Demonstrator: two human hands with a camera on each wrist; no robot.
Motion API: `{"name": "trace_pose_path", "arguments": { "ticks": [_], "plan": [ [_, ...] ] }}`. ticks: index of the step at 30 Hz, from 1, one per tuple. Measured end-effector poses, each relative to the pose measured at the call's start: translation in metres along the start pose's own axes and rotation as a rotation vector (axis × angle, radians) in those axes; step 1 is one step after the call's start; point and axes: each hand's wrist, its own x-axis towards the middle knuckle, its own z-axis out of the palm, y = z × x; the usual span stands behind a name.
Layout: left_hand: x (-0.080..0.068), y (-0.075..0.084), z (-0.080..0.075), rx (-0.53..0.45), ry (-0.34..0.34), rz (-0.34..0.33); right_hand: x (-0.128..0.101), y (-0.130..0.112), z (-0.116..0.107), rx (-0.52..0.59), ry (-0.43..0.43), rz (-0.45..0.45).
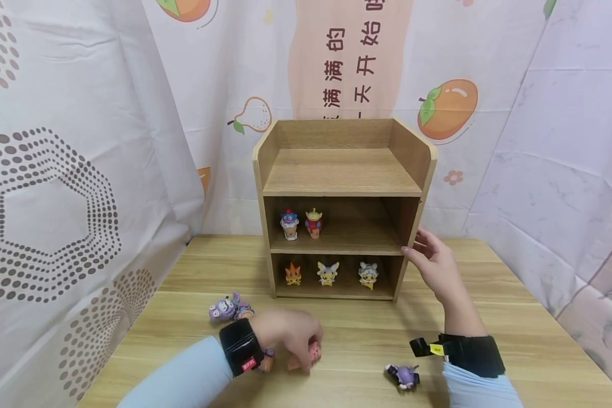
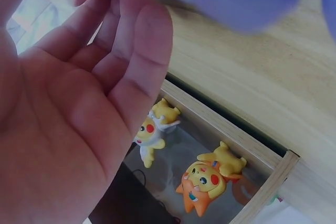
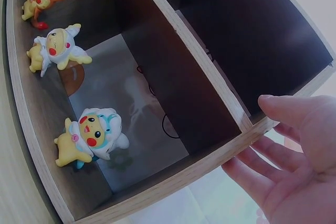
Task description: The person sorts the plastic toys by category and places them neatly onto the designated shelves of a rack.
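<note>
My left hand (image 1: 296, 334) reaches down to the table in front of the shelf and pinches a small pink figurine (image 1: 314, 351), partly hidden by the fingers. Beside that hand a small purple figurine (image 1: 267, 359) lies on the table, partly covered by the wrist. The right hand (image 1: 435, 266) holds the right side panel of the wooden shelf (image 3: 210, 163), thumb at the front edge and fingers along the outside. Three yellow figurines in costumes, one with an orange hood (image 2: 202, 182), stand on the shelf's bottom level. Two more, one blue (image 1: 289, 224) and one red (image 1: 313, 222), occupy the middle level.
Light purple figurines (image 1: 229, 307) lie at the left of the table (image 1: 352, 351). Another purple and black figurine (image 1: 404, 376) lies near the front right, close to the right wrist. A printed curtain (image 1: 224, 68) hangs behind the shelf.
</note>
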Motion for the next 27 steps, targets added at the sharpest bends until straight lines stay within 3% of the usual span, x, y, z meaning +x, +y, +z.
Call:
{"name": "trace_pose_path", "arguments": {
  "ticks": [7,12,18,27],
  "plan": [
    [-0.003,-0.003,-0.003,-0.104,0.001,0.049,0.0,-0.001,0.0,0.007,-0.001,0.0],
    [-0.002,-0.007,-0.01,-0.135,0.064,0.108,-0.001,-0.001,0.0,0.0,-0.002,0.002],
    [-0.001,-0.011,-0.021,-0.092,0.159,0.178,-0.001,0.0,-0.001,-0.008,-0.006,0.0],
    [-0.004,-0.01,-0.037,-0.138,0.264,0.264,0.0,0.001,-0.001,-0.011,-0.013,0.002]
  ]
}}
